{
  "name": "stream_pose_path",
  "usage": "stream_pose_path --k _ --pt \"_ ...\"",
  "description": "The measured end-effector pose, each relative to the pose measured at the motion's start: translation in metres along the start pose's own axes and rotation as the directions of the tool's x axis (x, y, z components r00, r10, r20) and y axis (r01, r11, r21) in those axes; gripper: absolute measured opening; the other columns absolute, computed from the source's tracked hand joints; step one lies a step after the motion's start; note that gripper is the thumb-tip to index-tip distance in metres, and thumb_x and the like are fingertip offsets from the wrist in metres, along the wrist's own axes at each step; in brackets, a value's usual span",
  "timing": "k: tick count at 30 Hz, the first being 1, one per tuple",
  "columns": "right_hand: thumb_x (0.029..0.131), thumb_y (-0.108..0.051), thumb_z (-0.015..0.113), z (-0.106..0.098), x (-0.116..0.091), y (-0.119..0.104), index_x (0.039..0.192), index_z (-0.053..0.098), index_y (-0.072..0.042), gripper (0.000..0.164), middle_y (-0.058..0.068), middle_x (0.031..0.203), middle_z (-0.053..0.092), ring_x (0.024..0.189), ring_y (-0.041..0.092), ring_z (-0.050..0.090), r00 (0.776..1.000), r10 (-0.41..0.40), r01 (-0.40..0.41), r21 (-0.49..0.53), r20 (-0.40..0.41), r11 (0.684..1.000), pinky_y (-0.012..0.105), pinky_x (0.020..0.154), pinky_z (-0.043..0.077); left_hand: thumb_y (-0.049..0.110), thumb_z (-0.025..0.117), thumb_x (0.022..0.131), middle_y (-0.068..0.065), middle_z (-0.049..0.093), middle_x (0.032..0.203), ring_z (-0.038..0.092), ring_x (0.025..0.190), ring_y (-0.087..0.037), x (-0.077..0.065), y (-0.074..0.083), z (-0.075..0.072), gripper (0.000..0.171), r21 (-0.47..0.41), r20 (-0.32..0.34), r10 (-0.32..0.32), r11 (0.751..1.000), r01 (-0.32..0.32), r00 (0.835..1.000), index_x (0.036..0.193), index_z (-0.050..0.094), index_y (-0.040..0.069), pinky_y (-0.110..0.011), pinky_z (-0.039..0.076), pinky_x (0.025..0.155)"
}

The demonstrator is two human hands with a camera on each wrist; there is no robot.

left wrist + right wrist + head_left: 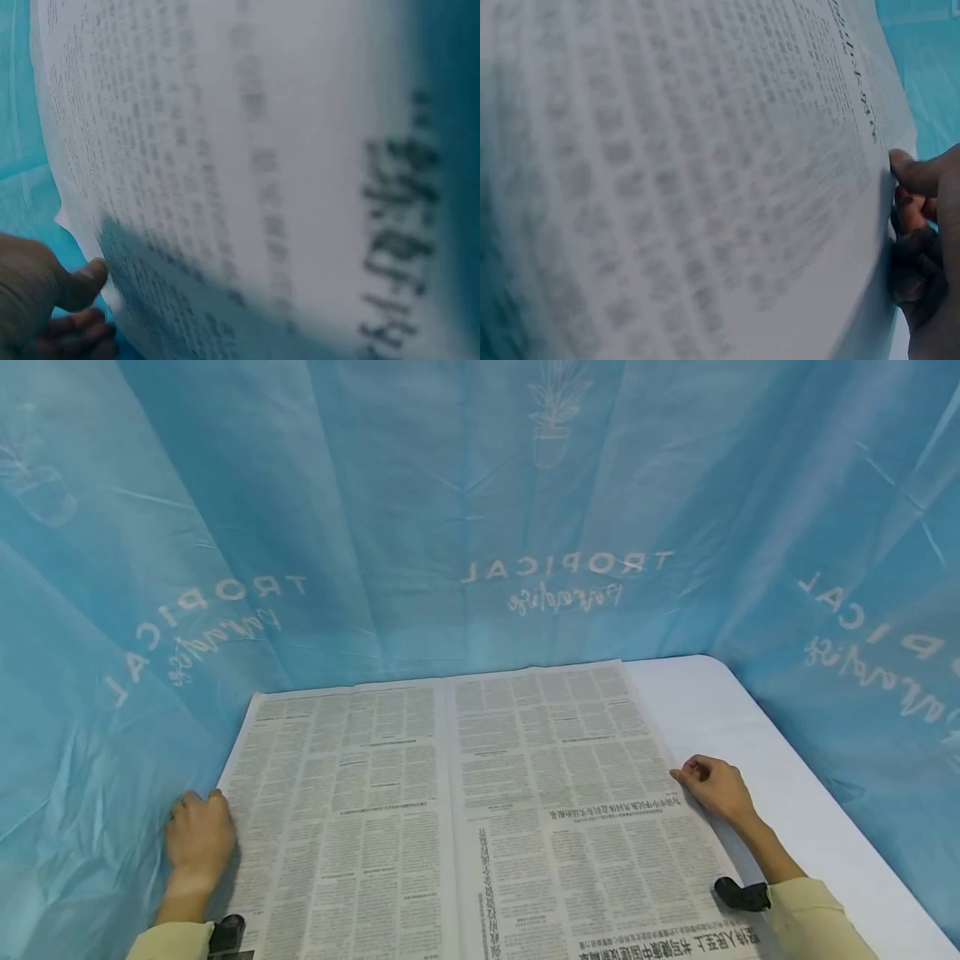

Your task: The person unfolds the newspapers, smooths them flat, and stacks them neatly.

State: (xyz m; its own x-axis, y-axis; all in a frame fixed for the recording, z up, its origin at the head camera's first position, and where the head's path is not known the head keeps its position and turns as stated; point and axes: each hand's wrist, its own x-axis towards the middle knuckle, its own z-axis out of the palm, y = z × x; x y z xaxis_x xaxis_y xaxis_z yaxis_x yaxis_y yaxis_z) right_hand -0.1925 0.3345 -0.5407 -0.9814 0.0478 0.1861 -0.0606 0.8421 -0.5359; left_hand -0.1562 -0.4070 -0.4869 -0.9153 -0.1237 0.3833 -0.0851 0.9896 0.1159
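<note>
A large spread newspaper (pixel 360 810) covers most of the white table, its print upside down in the head view. My left hand (pixel 198 839) is at its left edge, fingers curled, the thumb (pixel 90 277) against the paper's margin in the left wrist view. On the opposite side, my right hand (pixel 716 789) pinches the right edge between thumb and curled forefinger. The right wrist view shows that thumb (pixel 907 169) on the paper's border; the fingertips behind the edge are partly hidden. A vertical blank fold strip runs down the sheet's middle.
Bare white tabletop (pixel 795 810) shows to the right of the paper. Blue curtains (pixel 390 527) with mirrored lettering hang behind the table and along both sides. A black strap device (pixel 742 895) sits on the right wrist, another (pixel 227 935) on the left.
</note>
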Motion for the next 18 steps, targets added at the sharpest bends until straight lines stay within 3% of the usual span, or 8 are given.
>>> stream_pose_path --k 2,4,8,10,12,14,15,18 --pt "0.093 -0.030 0.067 0.000 -0.001 -0.001 0.081 0.063 -0.004 0.029 0.002 0.064 0.054 0.058 0.015 0.047 1.000 0.021 -0.021 -0.003 0.013 1.000 0.030 0.057 0.036 -0.012 0.045 0.089 -0.039 0.046 0.075 0.049 0.068 -0.056 0.002 -0.003 0.002 0.012 -0.015 0.046 0.017 1.000 -0.017 0.999 0.083 0.053 -0.020 -0.059 0.040 0.052" --pt "0.093 -0.031 0.067 0.000 -0.003 -0.002 0.082 0.062 -0.003 0.030 0.002 0.065 0.054 0.058 0.015 0.047 0.999 0.039 -0.039 -0.008 0.031 0.999 0.031 0.058 0.036 -0.012 0.047 0.088 -0.038 0.049 0.081 0.051 0.074 -0.056 0.005 -0.006 0.003 0.011 -0.037 0.135 0.012 0.999 -0.007 0.991 0.093 0.054 -0.019 -0.060 0.042 0.059" --pt "0.094 -0.031 0.066 -0.001 -0.004 -0.007 0.083 0.062 -0.003 0.030 0.002 0.065 0.054 0.058 0.015 0.047 0.997 0.063 -0.062 -0.015 0.044 0.998 0.030 0.057 0.036 -0.007 0.052 0.091 -0.040 0.051 0.097 0.051 0.088 -0.057 0.011 -0.012 0.001 0.025 -0.033 0.314 -0.042 0.998 0.055 0.949 0.112 0.053 -0.019 -0.060 0.041 0.070" --pt "0.093 -0.029 0.067 -0.003 -0.003 -0.011 0.083 0.062 -0.001 0.030 0.003 0.065 0.055 0.058 0.015 0.047 0.997 0.067 -0.067 0.000 0.039 0.998 0.030 0.056 0.036 -0.003 0.054 0.092 -0.040 0.052 0.098 0.052 0.088 -0.056 0.011 -0.010 -0.002 0.026 -0.020 0.327 -0.049 0.998 0.059 0.944 0.113 0.054 -0.018 -0.060 0.041 0.070" --pt "0.093 -0.028 0.067 -0.005 -0.002 -0.017 0.085 0.062 0.002 0.031 0.006 0.066 0.058 0.057 0.015 0.049 0.996 0.085 -0.086 0.035 0.023 0.996 0.030 0.054 0.038 -0.001 0.056 0.091 -0.038 0.055 0.096 0.054 0.084 -0.054 0.008 -0.002 -0.007 0.024 -0.040 0.276 -0.014 0.999 0.026 0.961 0.110 0.058 -0.016 -0.059 0.043 0.067" --pt "0.094 -0.028 0.066 -0.006 -0.001 -0.025 0.089 0.063 0.006 0.035 0.010 0.067 0.060 0.057 0.016 0.051 0.992 0.126 -0.125 0.078 -0.009 0.989 0.030 0.052 0.039 -0.002 0.061 0.088 -0.035 0.059 0.093 0.057 0.078 -0.049 0.002 0.011 -0.011 0.021 -0.096 0.152 0.074 0.994 -0.060 0.986 0.106 0.062 -0.013 -0.056 0.045 0.061" --pt "0.095 -0.030 0.065 -0.006 -0.001 -0.029 0.091 0.063 0.007 0.037 0.012 0.069 0.061 0.058 0.016 0.052 0.989 0.144 -0.140 0.096 -0.032 0.985 0.030 0.051 0.040 -0.003 0.064 0.087 -0.033 0.060 0.093 0.058 0.077 -0.048 -0.002 0.021 -0.014 0.021 -0.123 0.091 0.119 0.986 -0.108 0.989 0.106 0.063 -0.012 -0.056 0.046 0.061" --pt "0.096 -0.032 0.063 -0.006 -0.004 -0.044 0.097 0.065 0.007 0.038 0.016 0.078 0.065 0.064 0.015 0.055 0.978 0.165 -0.144 0.161 -0.125 0.976 0.031 0.055 0.043 -0.003 0.071 0.082 -0.028 0.064 0.098 0.061 0.083 -0.044 -0.013 0.056 -0.024 0.027 -0.202 -0.054 0.248 0.946 -0.254 0.967 0.108 0.065 -0.007 -0.055 0.048 0.065"
